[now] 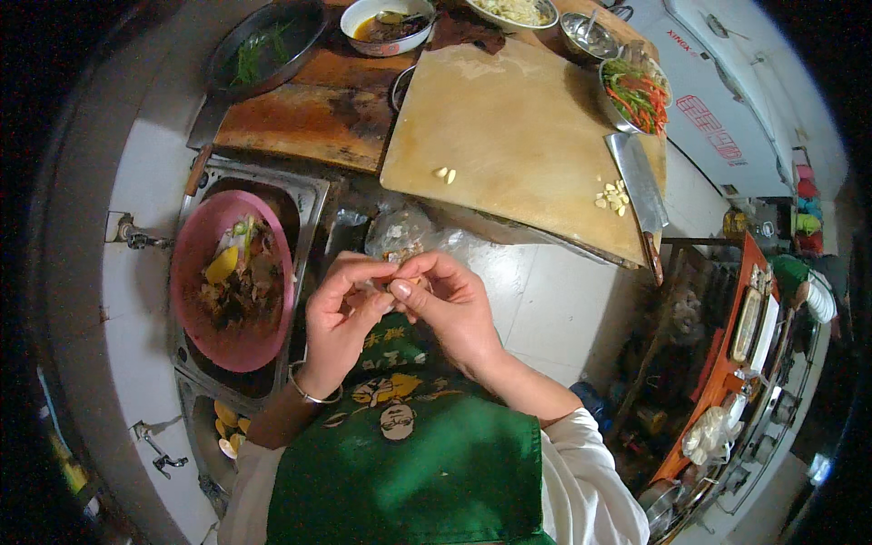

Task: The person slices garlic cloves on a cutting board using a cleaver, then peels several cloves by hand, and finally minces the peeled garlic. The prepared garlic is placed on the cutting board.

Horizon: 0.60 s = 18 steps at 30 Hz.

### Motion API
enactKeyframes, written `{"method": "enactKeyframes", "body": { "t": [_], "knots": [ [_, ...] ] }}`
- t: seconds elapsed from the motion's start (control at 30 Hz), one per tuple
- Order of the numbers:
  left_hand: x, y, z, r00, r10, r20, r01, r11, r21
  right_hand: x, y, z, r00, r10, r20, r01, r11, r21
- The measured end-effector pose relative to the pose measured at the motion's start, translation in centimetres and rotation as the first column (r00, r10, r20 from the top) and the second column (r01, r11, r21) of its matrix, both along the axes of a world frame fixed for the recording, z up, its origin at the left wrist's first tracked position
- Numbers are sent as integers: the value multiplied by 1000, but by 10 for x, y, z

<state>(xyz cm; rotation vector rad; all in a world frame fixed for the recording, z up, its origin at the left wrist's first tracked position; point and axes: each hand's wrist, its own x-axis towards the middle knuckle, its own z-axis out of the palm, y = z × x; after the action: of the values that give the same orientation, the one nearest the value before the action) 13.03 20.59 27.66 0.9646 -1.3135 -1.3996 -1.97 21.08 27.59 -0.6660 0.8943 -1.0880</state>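
Observation:
My left hand (344, 317) and my right hand (453, 310) meet above the green apron, fingertips pinched on one small garlic clove (418, 281), mostly hidden by the fingers. Beyond them lies a yellowed cutting board (504, 122). Near its front edge are a few peeled garlic cloves (446, 175), and a larger pile of peeled cloves (613, 197) sits to the right. A cleaver (637, 180) rests beside that pile, its wooden handle over the board's corner. Below the board, a clear plastic bag (398, 231) with scraps shows past my fingers.
A pink basin (286, 293) of food scraps stands in the sink at left. Behind are a dark pan (225, 71), a bowl of sauce (388, 48), a plate of shredded vegetable (514, 12) and a bowl of sliced peppers (635, 95). An orange-edged shelf (708, 381) and another person (797, 283) are at right.

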Motion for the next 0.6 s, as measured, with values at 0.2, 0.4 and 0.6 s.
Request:
{"method": "enactKeyframes", "body": {
  "t": [0.2, 0.4, 0.6],
  "knots": [
    [6, 6, 2, 999, 18, -32, -13, 987, 159, -3, 3, 2, 984, -107, -141, 66, 962, -266],
    [13, -1, 2, 972, -69, -226, 133, 951, 279, -13, 3, 10, 868, -91, -489, -187, 851, -491],
    [15, 4, 5, 972, -67, -224, 106, 981, 164, -11, 3, 15, 843, -188, -504, -163, 803, -573]
  ]
}}
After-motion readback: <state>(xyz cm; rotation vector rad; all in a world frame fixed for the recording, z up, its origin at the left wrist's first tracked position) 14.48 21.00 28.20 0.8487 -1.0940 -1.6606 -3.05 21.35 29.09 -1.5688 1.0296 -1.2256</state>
